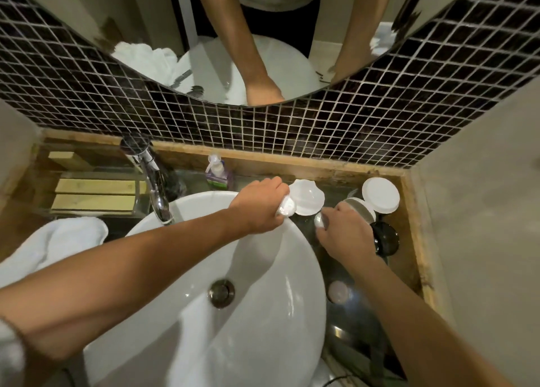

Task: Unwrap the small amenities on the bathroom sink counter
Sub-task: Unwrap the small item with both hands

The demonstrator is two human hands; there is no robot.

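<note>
My left hand (258, 204) is closed on a small white amenity in crinkly clear wrap (286, 209), held just left of a white scalloped soap dish (308, 201). To the right, my right hand (344, 230) pinches a small shiny wrapped item (320, 221) above the dark counter (339, 193). What that item is cannot be made out. A round white lid or coaster (380, 195) lies at the back right, beside a glass (361, 210) partly hidden by my right hand.
A white vessel basin (263, 284) fills the middle, with a chrome tap (152, 179) behind it. A small pump bottle (216, 172) stands at the back. A white towel (55, 240) lies left. A dark round object (384, 237) and a pale round item (338, 291) sit on the right.
</note>
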